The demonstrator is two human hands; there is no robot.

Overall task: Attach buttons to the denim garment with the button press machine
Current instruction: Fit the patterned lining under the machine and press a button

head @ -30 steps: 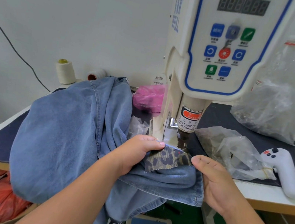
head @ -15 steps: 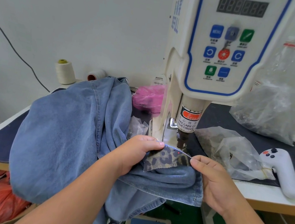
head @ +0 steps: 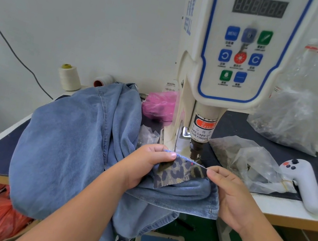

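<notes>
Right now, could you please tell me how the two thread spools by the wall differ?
The cream thread spool with the yellow core stands upright in full view; the white thread spool with the red core lies on its side, partly hidden behind the blue denim garment. Both are pale and sit at the table's back edge.

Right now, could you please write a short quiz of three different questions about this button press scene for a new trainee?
1. True or false: the white handheld controller lies on the table to the right of the button press machine.
2. Multiple choice: which pattern shows on the fabric edge held under the press head? A) stripes B) leopard print C) checks
3. Fill in: the left hand and the right hand both pinch the ___ garment.

Key: 1 true; 2 B; 3 denim.
</notes>
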